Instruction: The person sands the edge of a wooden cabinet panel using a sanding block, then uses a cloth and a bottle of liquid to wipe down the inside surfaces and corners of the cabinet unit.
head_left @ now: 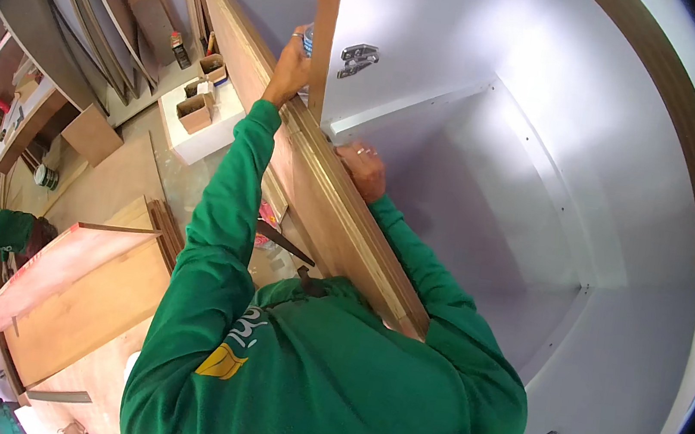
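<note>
Head view: the left hand [290, 67] gripped a small can [308, 39] beside the upright strip [326, 32]. The right hand [362, 169], fingers curled, pressed the panel [325, 188] edge, whose long axis ran diagonally between both hands.

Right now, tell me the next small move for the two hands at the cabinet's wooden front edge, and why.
Probably press the narrow brown wood strip flat against the white cabinet panel. The left hand grips it near a small can, while the right hand only braces on the plywood front edge.
</note>
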